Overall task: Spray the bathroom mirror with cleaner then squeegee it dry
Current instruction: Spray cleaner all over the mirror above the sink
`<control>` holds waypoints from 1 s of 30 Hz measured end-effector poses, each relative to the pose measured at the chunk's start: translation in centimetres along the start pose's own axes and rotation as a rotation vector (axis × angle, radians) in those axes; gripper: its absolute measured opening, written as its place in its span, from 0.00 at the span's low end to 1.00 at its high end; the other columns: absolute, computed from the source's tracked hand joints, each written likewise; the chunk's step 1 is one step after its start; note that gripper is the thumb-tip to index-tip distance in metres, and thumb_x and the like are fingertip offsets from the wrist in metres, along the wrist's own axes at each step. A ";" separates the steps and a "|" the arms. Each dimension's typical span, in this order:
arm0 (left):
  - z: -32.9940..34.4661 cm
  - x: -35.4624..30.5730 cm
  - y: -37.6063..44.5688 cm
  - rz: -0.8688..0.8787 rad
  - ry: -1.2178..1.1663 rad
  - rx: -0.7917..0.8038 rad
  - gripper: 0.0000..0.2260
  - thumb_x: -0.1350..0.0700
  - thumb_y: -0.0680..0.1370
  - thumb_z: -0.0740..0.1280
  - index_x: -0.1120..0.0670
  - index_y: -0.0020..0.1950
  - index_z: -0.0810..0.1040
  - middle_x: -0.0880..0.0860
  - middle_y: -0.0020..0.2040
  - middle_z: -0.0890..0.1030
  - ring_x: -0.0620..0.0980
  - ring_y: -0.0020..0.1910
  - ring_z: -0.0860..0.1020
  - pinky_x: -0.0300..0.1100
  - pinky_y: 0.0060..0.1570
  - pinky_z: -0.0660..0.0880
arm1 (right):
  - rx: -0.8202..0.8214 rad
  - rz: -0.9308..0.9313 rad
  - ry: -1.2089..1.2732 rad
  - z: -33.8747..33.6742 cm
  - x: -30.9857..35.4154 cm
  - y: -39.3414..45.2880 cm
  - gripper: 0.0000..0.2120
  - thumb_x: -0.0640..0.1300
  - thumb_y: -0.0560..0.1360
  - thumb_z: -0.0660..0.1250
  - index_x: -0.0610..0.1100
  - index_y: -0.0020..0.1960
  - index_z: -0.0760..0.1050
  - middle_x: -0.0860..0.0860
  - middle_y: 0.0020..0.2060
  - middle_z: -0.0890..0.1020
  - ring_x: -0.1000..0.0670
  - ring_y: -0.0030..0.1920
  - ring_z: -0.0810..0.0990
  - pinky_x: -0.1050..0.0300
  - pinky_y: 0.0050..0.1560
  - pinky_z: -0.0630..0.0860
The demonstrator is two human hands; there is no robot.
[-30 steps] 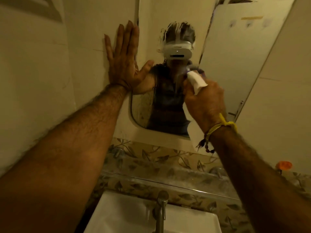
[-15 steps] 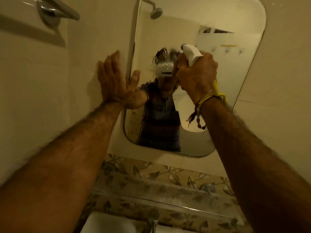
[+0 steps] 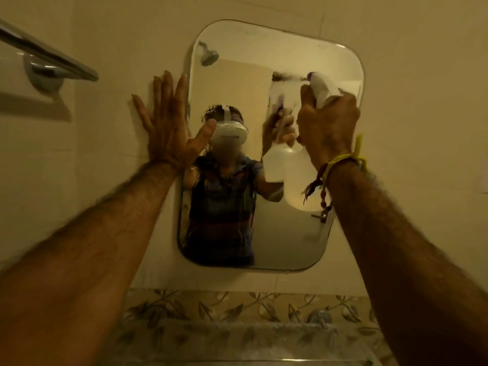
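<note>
From the head view, I am in the spraying step, step 1 of 2: my right hand (image 3: 327, 128) holds the spray bottle (image 3: 299, 180) up in front of the mirror (image 3: 264, 54), its white nozzle head poking out above my knuckles and aimed at the upper right part of the glass. The fingers of that hand are curled round the bottle's neck, grasping it; from behind I cannot tell whether a finger sits on the trigger. The translucent body hangs below my wrist, beside the yellow thread bracelet (image 3: 346, 159). Wet streaks run down the left and middle of the glass over my reflection, and a misty patch sits just ahead of the nozzle, so I judge much of the glass is wetted, with the top band and lower right looking drier. My left hand (image 3: 169, 122) lies flat on the tiled wall (image 3: 105, 143) at the mirror's left edge, fingers straight and spread, released, thumb reaching over the glass, holding nothing. Next, I think, comes a few more squirts on the dry zones, then setting the bottle down and taking the squeegee, which I cannot see here. A chrome towel bar (image 3: 47, 59) is at upper left, a leaf-patterned tile border (image 3: 211, 307) below.
</note>
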State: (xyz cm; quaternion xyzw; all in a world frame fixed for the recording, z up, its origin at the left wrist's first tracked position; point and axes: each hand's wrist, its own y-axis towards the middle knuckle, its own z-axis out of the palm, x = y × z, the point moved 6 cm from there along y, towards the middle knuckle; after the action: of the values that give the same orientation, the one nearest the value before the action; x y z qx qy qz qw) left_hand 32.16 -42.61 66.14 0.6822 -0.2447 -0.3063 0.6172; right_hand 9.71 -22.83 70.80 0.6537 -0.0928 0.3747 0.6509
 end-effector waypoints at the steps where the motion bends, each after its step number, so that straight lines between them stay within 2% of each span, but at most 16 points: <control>1: 0.3 0.3 0.0 0.017 0.043 0.006 0.42 0.29 0.77 0.57 0.51 0.84 0.50 0.59 0.83 0.51 0.60 0.83 0.48 0.72 0.72 0.38 | -0.010 0.005 -0.002 -0.3 -0.6 -0.3 0.08 0.59 0.72 0.70 0.55 0.45 0.77 0.61 0.32 0.76 0.55 0.33 0.82 0.49 0.34 0.84; 5: 0.3 0.1 0.2 0.042 0.104 0.059 0.42 0.26 0.77 0.53 0.47 0.84 0.47 0.60 0.83 0.50 0.62 0.82 0.48 0.75 0.71 0.40 | 0.065 -0.069 -0.044 -0.5 -2.3 -2.0 0.08 0.57 0.74 0.70 0.54 0.48 0.78 0.62 0.29 0.75 0.65 0.27 0.79 0.58 0.27 0.82; 8: 0.0 -0.1 0.2 0.017 0.094 0.139 0.43 0.25 0.76 0.53 0.47 0.84 0.47 0.60 0.83 0.47 0.62 0.82 0.46 0.76 0.71 0.39 | 0.132 -0.080 -0.056 -0.4 -2.8 -3.0 0.07 0.57 0.73 0.70 0.56 0.46 0.75 0.60 0.30 0.77 0.57 0.30 0.81 0.60 0.27 0.80; 10: -0.4 -0.2 0.3 -0.016 0.080 0.189 0.44 0.23 0.74 0.51 0.44 0.84 0.45 0.59 0.84 0.45 0.61 0.82 0.44 0.75 0.71 0.38 | 0.061 -0.048 -0.035 -1.3 -2.8 -2.0 0.10 0.57 0.73 0.71 0.53 0.49 0.80 0.61 0.30 0.76 0.56 0.32 0.81 0.61 0.27 0.80; 12: -0.7 -0.5 0.3 -0.075 0.080 0.234 0.44 0.21 0.72 0.49 0.41 0.83 0.41 0.57 0.84 0.43 0.59 0.82 0.42 0.76 0.71 0.37 | -0.032 -0.006 -0.022 -2.6 -2.5 -0.2 0.12 0.57 0.73 0.69 0.51 0.52 0.81 0.61 0.31 0.77 0.55 0.31 0.82 0.56 0.29 0.82; 15: -0.9 -2.1 0.6 -0.177 0.100 0.315 0.48 0.17 0.69 0.51 0.37 0.80 0.35 0.57 0.83 0.39 0.60 0.82 0.39 0.76 0.69 0.36 | -0.078 0.033 -0.043 -4.0 -1.8 2.2 0.06 0.56 0.75 0.68 0.54 0.47 0.77 0.56 0.34 0.79 0.48 0.33 0.83 0.47 0.34 0.84; 20: -0.7 -3.9 1.3 -0.288 0.104 0.502 0.58 0.16 0.61 0.58 0.36 0.77 0.27 0.59 0.81 0.32 0.65 0.80 0.34 0.75 0.71 0.41 | -0.134 0.123 -0.054 -5.1 -2.7 2.6 0.06 0.56 0.75 0.67 0.57 0.42 0.72 0.53 0.35 0.80 0.44 0.35 0.83 0.46 0.37 0.84; 22: -0.7 -3.7 1.3 -0.288 0.107 0.554 0.60 0.17 0.60 0.60 0.38 0.77 0.25 0.59 0.80 0.30 0.65 0.79 0.33 0.75 0.71 0.41 | -0.115 0.153 -0.084 -5.1 -3.4 2.1 0.07 0.56 0.75 0.67 0.54 0.45 0.75 0.50 0.38 0.81 0.43 0.36 0.83 0.45 0.38 0.84; 24: -0.7 -3.4 1.1 -0.267 0.118 0.576 0.62 0.17 0.59 0.61 0.39 0.77 0.25 0.59 0.80 0.29 0.64 0.79 0.32 0.75 0.71 0.41 | -0.067 0.172 -0.098 -4.7 -4.1 1.7 0.13 0.57 0.74 0.67 0.49 0.52 0.79 0.48 0.40 0.82 0.43 0.37 0.84 0.45 0.39 0.84; 26: -0.6 -3.1 0.8 -0.238 0.136 0.581 0.62 0.17 0.59 0.61 0.39 0.76 0.23 0.59 0.80 0.29 0.65 0.79 0.32 0.75 0.71 0.40 | -0.021 0.145 -0.092 -4.1 -4.4 1.1 0.16 0.57 0.75 0.68 0.47 0.55 0.79 0.53 0.37 0.80 0.48 0.34 0.82 0.50 0.35 0.84; 28: -0.4 -2.9 0.6 -0.213 0.147 0.583 0.63 0.16 0.57 0.60 0.38 0.74 0.21 0.59 0.80 0.28 0.65 0.79 0.32 0.75 0.70 0.40 | 0.034 0.062 -0.103 -3.0 -3.9 0.1 0.16 0.58 0.75 0.68 0.47 0.55 0.80 0.59 0.33 0.76 0.58 0.31 0.78 0.62 0.28 0.79; 29: -0.4 -2.8 0.6 -0.207 0.147 0.586 0.63 0.16 0.56 0.60 0.37 0.72 0.20 0.59 0.79 0.28 0.65 0.79 0.31 0.75 0.70 0.39 | 0.075 0.019 -0.103 -2.2 -3.5 -0.5 0.16 0.58 0.75 0.68 0.47 0.55 0.79 0.60 0.32 0.75 0.59 0.32 0.77 0.65 0.27 0.76; 30: -0.4 -2.7 0.6 -0.203 0.144 0.592 0.63 0.16 0.55 0.60 0.36 0.71 0.19 0.59 0.79 0.28 0.65 0.79 0.31 0.75 0.70 0.39 | 0.119 -0.013 -0.102 -1.4 -3.1 -1.0 0.16 0.59 0.75 0.68 0.47 0.54 0.79 0.59 0.33 0.77 0.58 0.33 0.78 0.64 0.28 0.77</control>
State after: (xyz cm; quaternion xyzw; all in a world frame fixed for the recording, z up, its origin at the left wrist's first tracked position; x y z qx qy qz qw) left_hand 30.57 -40.51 67.04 0.8730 -0.2095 -0.2327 0.3739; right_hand 7.62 -22.50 67.89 0.7100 -0.0992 0.3417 0.6077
